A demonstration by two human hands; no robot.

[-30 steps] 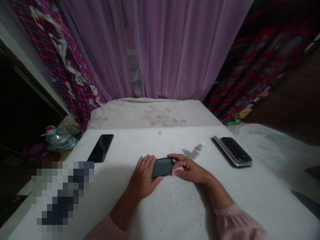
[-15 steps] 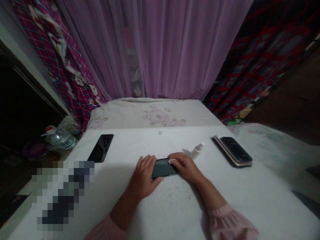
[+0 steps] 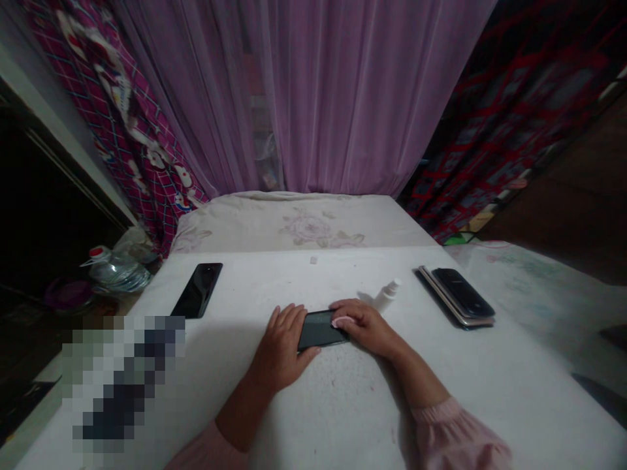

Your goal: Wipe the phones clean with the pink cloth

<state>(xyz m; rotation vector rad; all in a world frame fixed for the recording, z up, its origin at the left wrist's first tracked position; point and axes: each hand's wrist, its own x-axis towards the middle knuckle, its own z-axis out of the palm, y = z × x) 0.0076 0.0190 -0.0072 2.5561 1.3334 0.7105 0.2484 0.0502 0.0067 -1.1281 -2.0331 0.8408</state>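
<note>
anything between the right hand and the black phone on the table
Only a pink cloth, pinched under the fingers of the right hand against the black smartphone. Nothing else stands between them. The left hand rests on the phone's other end, and the white spray bottle stands beyond the right hand.

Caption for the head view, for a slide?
Left hand steadies a black smartphone on a white table while the right hand presses a pink cloth on it, small spray bottle beside.
</note>
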